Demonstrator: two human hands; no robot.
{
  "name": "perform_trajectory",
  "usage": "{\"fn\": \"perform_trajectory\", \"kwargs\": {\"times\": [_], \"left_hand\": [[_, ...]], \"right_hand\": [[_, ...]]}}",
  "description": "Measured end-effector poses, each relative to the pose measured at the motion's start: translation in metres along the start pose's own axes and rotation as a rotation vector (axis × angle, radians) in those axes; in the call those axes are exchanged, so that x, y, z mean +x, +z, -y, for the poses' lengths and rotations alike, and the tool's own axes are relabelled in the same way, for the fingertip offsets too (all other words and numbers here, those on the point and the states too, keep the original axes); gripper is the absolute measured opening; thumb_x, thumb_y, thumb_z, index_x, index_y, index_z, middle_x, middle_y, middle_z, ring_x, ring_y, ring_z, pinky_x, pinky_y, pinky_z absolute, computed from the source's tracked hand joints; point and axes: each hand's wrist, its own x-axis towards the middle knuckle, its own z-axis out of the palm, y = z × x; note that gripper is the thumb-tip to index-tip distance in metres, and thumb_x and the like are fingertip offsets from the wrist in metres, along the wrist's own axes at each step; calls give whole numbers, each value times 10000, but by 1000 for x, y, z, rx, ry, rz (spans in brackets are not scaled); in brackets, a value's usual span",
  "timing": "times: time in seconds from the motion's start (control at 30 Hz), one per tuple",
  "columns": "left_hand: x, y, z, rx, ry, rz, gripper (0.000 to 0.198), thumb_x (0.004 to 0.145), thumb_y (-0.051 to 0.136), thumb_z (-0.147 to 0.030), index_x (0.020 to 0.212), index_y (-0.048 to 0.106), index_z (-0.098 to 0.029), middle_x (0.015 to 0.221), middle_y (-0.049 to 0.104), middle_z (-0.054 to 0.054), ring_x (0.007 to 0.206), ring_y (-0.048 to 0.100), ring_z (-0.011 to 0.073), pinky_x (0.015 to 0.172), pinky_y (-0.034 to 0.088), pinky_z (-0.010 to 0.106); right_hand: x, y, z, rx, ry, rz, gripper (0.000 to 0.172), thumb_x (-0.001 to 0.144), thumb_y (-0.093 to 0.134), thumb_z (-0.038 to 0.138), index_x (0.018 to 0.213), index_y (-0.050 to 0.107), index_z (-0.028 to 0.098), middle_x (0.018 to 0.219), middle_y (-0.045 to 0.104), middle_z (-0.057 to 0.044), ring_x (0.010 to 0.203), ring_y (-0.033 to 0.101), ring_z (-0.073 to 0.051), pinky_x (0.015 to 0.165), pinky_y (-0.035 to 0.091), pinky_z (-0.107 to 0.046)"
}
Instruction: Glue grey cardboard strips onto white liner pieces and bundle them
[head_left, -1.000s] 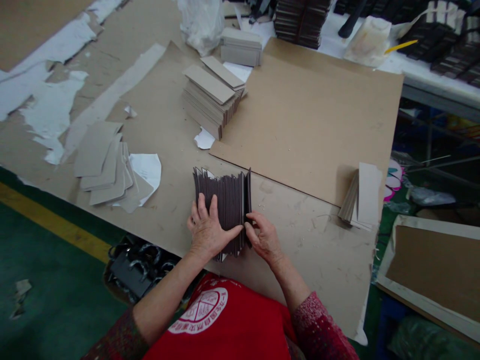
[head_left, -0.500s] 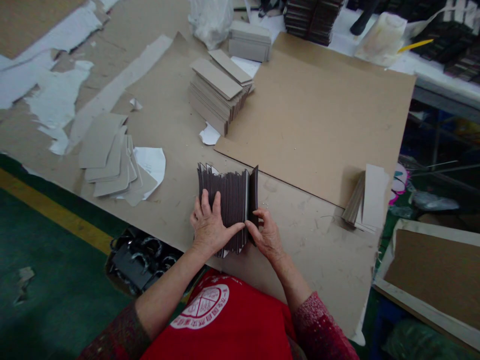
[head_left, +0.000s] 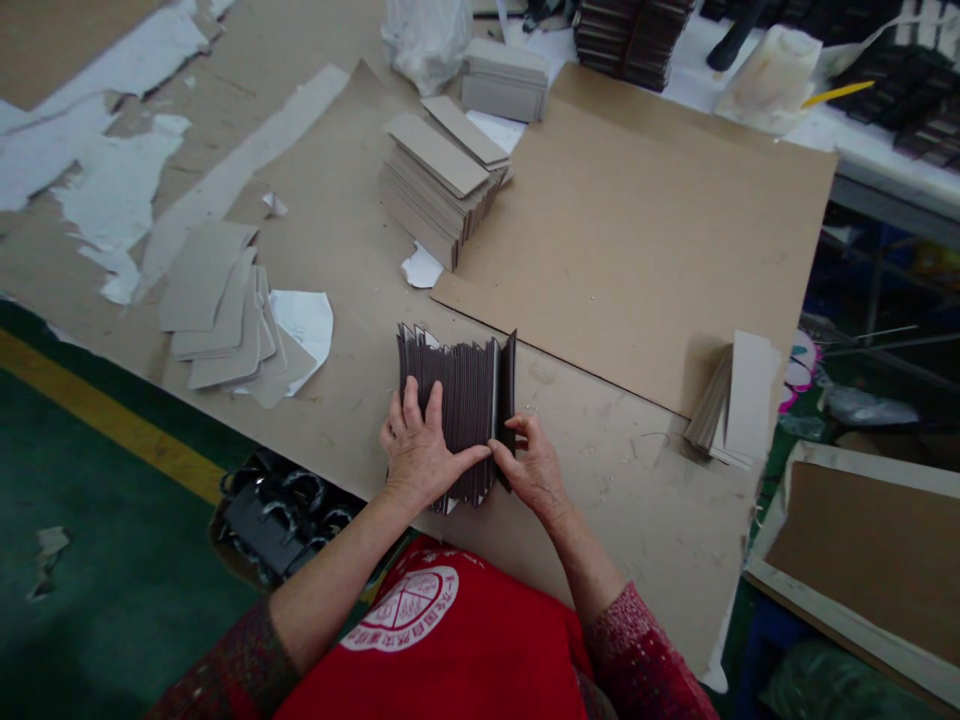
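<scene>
A row of dark brown, thin boards stands on edge, packed together at the table's near edge. Across its left part lies my left hand, fingers spread over the upper edges and thumb stretched to the right. At the right end of the row one dark board leans slightly away, leaving a narrow gap. My right hand pinches that board near its lower end, its thumb on the row's side and fingers on the outer side. The two thumb tips nearly meet.
Grey cardboard strips are stacked beyond the row, with another stack behind. Loose grey cards lie left, and a small bundle of strips stands right. A large brown board covers the table's right. A box of dark items sits below the edge.
The view has shifted very slightly. Both hands and the dark boards keep almost the same position.
</scene>
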Motion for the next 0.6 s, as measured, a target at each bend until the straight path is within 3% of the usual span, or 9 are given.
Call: {"fn": "perform_trajectory", "kwargs": {"times": [0.23, 0.47, 0.6], "left_hand": [[0, 0, 0, 0, -2, 11, 1159, 663, 664, -766, 1560, 216, -184, 1640, 105, 191, 1460, 177, 445, 1094, 294, 634], [0, 0, 2, 0, 0, 26, 1130, 695, 645, -758, 1564, 206, -185, 1642, 100, 190, 1459, 178, 452, 1096, 290, 634], [0, 0, 4, -3, 18, 23, 1111, 709, 648, -741, 1564, 210, -182, 1640, 101, 193, 1464, 166, 451, 1104, 284, 632]], "right_hand": [[-1, -1, 5, -28, -61, 28, 262, 877, 595, 225, 1131, 534, 234, 1187, 583, -81, 1065, 608, -207, 852, 577, -354], [-4, -3, 8, -101, -157, 79, 300, 929, 473, 151, 1181, 603, 248, 1317, 526, -111, 1187, 564, -226, 1011, 494, -415], [-6, -2, 10, -155, -157, 70, 228, 960, 481, 201, 1128, 629, 241, 1336, 504, -115, 1178, 569, -221, 1011, 488, -401]]}}
